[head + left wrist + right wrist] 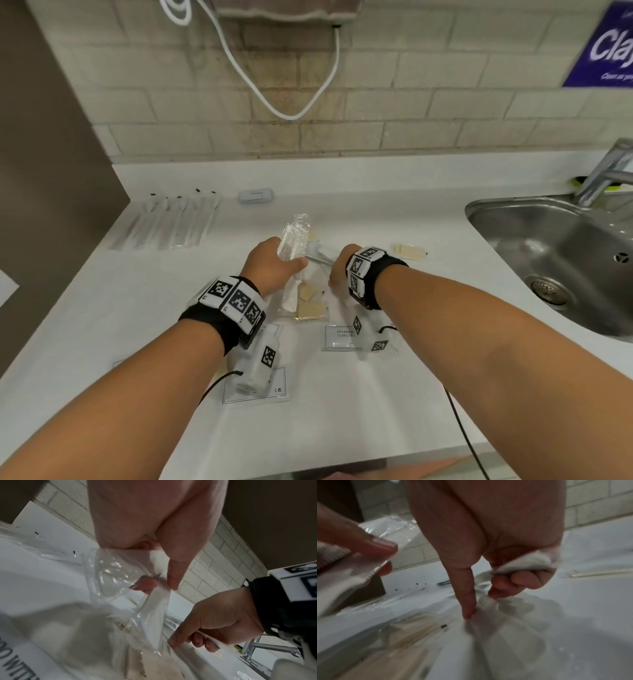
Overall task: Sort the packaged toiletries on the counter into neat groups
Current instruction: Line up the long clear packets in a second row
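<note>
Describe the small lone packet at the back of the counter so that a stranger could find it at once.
Start at the tiled wall and drop to the white counter. Right of the row of long clear sleeves lies the small flat packet: pale blue-grey, short and alone.

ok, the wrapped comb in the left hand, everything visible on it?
The white plastic fine-toothed comb in a clear crinkled wrapper is lifted off the white counter and tilted, loose wrapper end pointing toward the wall. The left hand grips its lower part, thumb across the teeth. Nothing else clearly touches it.
</note>
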